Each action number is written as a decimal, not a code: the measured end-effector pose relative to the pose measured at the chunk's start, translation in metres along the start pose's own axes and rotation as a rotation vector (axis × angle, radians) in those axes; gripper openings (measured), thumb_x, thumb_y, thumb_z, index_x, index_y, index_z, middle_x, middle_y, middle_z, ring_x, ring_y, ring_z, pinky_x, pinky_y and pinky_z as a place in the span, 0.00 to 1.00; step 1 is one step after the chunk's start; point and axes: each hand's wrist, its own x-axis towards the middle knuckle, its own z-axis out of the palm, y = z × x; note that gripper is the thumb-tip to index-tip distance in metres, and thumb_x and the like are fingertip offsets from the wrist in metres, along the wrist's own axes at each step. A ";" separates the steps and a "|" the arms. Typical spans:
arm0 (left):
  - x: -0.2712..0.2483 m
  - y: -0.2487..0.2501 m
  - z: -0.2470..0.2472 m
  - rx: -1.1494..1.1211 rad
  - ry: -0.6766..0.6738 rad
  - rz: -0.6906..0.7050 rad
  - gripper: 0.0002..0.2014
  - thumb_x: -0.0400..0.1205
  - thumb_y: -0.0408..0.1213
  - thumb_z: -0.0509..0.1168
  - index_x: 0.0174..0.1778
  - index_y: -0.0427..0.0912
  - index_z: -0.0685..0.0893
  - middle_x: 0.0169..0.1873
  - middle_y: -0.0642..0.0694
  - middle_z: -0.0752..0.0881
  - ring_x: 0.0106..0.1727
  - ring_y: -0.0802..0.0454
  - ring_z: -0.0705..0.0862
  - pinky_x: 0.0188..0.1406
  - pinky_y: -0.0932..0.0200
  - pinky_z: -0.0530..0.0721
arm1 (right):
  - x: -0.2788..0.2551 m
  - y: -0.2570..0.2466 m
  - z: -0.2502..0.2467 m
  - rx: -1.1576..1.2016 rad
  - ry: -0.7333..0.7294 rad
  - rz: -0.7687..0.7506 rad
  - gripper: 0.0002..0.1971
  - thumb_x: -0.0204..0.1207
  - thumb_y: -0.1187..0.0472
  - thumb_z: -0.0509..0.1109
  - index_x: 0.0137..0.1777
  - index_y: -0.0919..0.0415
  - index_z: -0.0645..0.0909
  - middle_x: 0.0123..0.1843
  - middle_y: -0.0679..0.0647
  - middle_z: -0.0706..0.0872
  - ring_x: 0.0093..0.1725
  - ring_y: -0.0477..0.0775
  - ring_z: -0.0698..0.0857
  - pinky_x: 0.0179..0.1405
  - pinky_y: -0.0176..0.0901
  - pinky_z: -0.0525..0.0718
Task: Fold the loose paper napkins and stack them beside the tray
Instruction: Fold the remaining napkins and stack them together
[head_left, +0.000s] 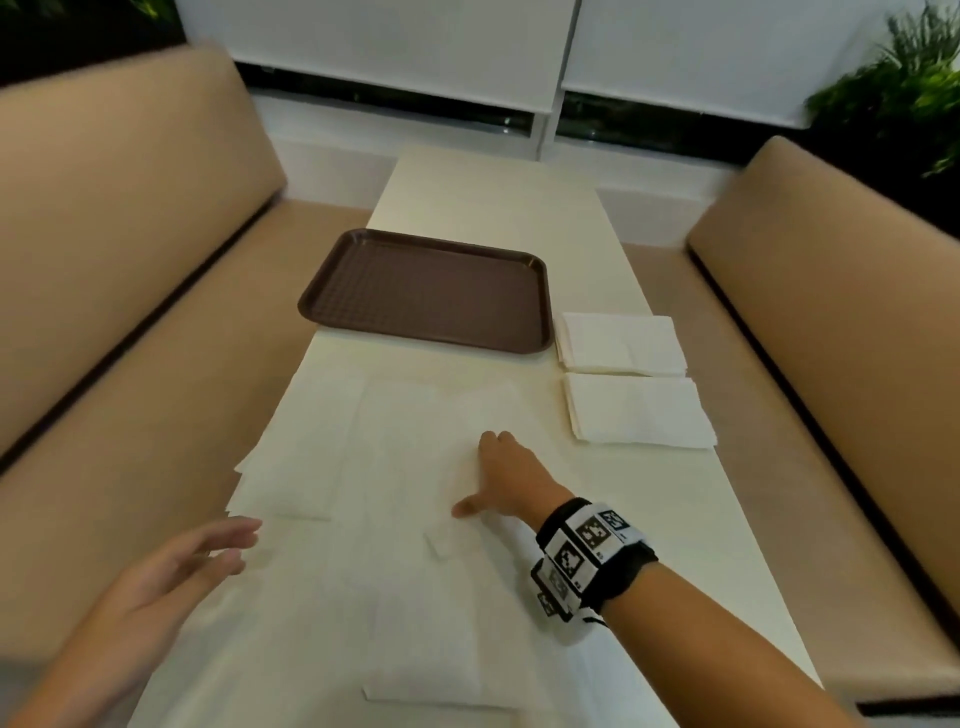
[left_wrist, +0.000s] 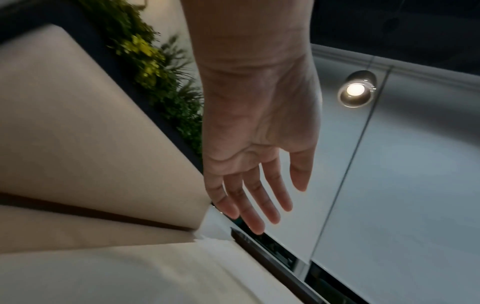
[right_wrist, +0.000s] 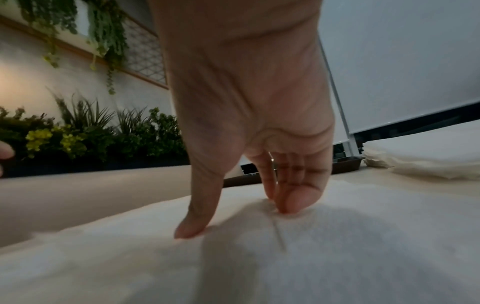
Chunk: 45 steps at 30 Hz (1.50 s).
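The right hand (head_left: 511, 475) presses its thumb and bent fingertips (right_wrist: 291, 203) onto the loose white paper napkins (head_left: 405, 499) spread across the near end of the pale worktop (head_left: 498, 208). The left hand (head_left: 171, 577) hovers open above their left edge, fingers straight, holding nothing. Two stacks of folded white napkins (head_left: 631, 379) lie just right of the brown rectangular plastic tray (head_left: 426, 291) (one stack nearer the person).

We see dim, even indoor light. A round recessed ceiling lamp (left_wrist: 355, 90) glows beyond the left hand's outstretched fingers (left_wrist: 255, 209), which are motion-blurred. Beneath the right hand's bent fingertips (right_wrist: 288, 202) a soft shadow falls on pale, washed-out white paper napkins (right_wrist: 259, 257). Wide-angle distortion bends the frame edges.
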 end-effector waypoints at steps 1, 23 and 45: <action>-0.004 -0.008 -0.002 -0.031 0.029 -0.032 0.22 0.65 0.66 0.72 0.51 0.61 0.88 0.49 0.57 0.90 0.49 0.54 0.87 0.50 0.71 0.79 | 0.001 -0.002 0.001 0.009 0.008 0.000 0.43 0.61 0.43 0.82 0.69 0.63 0.66 0.64 0.59 0.74 0.61 0.60 0.77 0.55 0.49 0.78; -0.033 -0.003 -0.005 -0.087 0.096 -0.037 0.13 0.82 0.26 0.61 0.53 0.44 0.87 0.46 0.50 0.90 0.43 0.63 0.87 0.43 0.82 0.78 | -0.032 -0.046 0.021 -0.249 0.000 -0.328 0.32 0.67 0.65 0.77 0.68 0.63 0.65 0.65 0.60 0.68 0.61 0.62 0.74 0.49 0.51 0.82; 0.019 0.079 0.047 -0.199 -0.211 0.153 0.15 0.71 0.58 0.68 0.49 0.57 0.89 0.51 0.50 0.89 0.51 0.52 0.88 0.53 0.56 0.79 | -0.048 0.017 -0.020 0.717 0.204 -0.066 0.05 0.67 0.65 0.81 0.37 0.58 0.86 0.35 0.55 0.90 0.34 0.46 0.86 0.33 0.31 0.81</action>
